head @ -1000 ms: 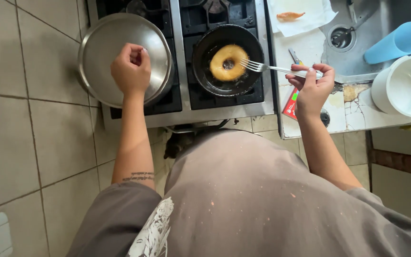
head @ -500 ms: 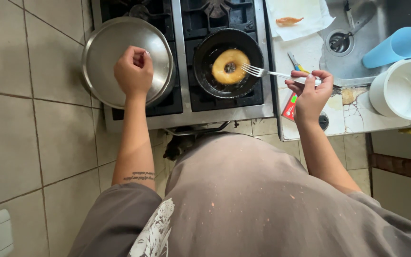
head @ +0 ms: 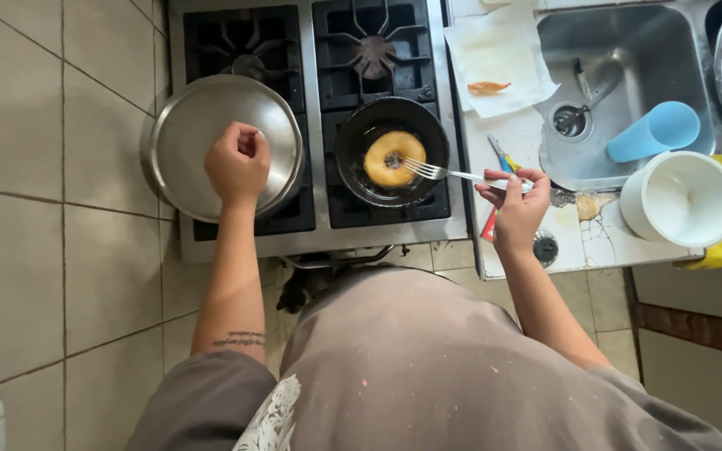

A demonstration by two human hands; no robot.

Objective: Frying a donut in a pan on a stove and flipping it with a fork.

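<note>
The grip of the right hand (head: 516, 200) is closed around the handle of a metal fork (head: 453, 174), thumb and fingers pinching its end, while the left hand (head: 237, 163) is curled shut on the knob of a large round steel lid (head: 185, 134), which it holds over the front left burner of the gas stove (head: 315, 234). The fork's tines touch the right edge of a golden ring of dough (head: 393, 158) lying in a small dark frying pan (head: 359, 142) on the front right burner. Compared with half a second ago the change is slight: the fork has drawn in from just right of the ring to rest against it, and the left hand has stayed clamped on the lid in the same place. That suggests the person is about to turn or lift the ring, which looks evenly browned on its upper face, with the lid kept ready beside the pan. On the counter (head: 570, 242) to the right lie a sheet of white paper (head: 503, 50) with a small orange scrap on it, and a sink (head: 628, 50) holding a light blue cup (head: 655, 131); a white bucket (head: 680, 198) stands just beside the sink, well apart from the pan.
</note>
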